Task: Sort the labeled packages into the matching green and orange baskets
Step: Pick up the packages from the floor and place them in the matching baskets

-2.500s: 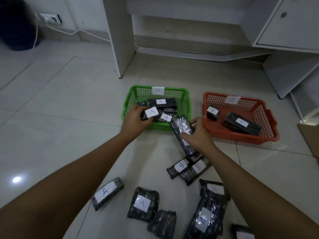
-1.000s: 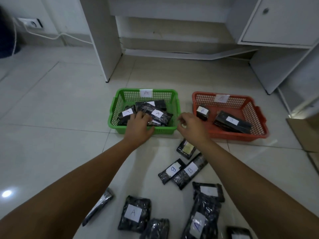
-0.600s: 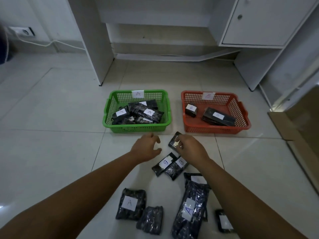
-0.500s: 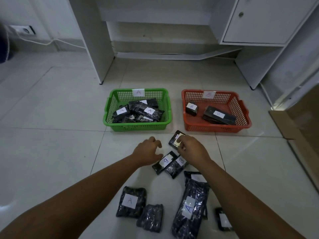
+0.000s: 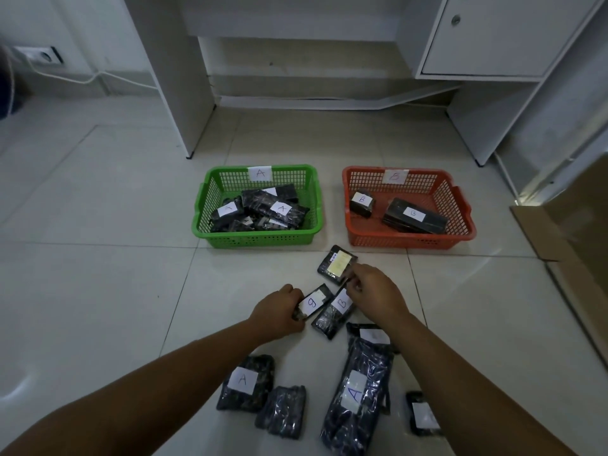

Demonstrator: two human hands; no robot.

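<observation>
While the left hand (image 5: 279,312) grips the small B packet (image 5: 312,302) and the right hand (image 5: 373,291) pinches the packet (image 5: 336,264) lying before the orange basket (image 5: 460,205), lift both cleanly, check labels, then drop into the B one.

White desk (image 5: 177,77), cabinet door (image 5: 493,31), wall socket (image 5: 39,55) with cable (image 5: 88,79), cardboard box (image 5: 572,232), tiled floor (image 5: 98,258)

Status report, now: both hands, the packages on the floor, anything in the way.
Left hand grips a small package. Right hand pinches at the package with the yellow label. Orange basket holds two B packages. Path to the baskets open.
</observation>
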